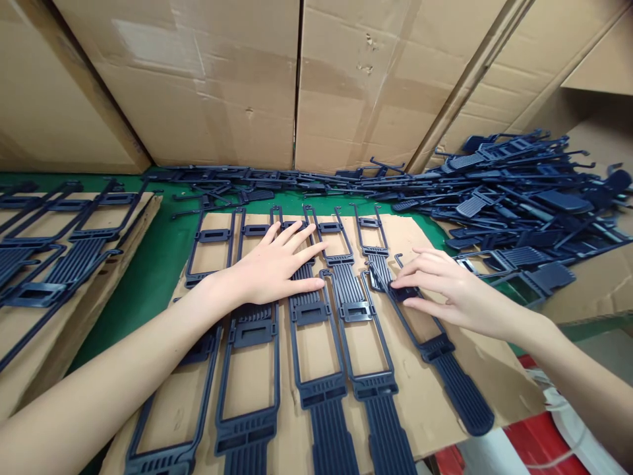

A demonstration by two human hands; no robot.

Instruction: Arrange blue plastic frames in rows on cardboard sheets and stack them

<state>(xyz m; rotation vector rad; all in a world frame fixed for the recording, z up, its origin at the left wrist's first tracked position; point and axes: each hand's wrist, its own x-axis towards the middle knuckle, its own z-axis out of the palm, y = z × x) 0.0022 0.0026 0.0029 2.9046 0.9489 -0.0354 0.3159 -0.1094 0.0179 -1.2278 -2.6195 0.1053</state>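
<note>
My left hand [271, 267] lies flat with its fingers spread over the upper ends of several dark blue plastic frames, laid in rows on a cardboard sheet [410, 389]. At the right end of the front row, my right hand [445, 287] pinches the small crosspiece of a dark blue plastic frame [438, 346]. This frame lies slanted, its hooked end up by my fingers and its ribbed paddle pointing toward me. Left of it lies a similar frame [370, 340], its crosspiece fitted between the side rods. My fingers partly hide the pinched crosspiece.
A tangled heap of loose blue plastic parts [514, 191] sits at the back right and trails left along the green tabletop [131, 300]. Tall cardboard boxes [222, 86] wall off the back. Another cardboard sheet [111, 280] with more frames lies at left.
</note>
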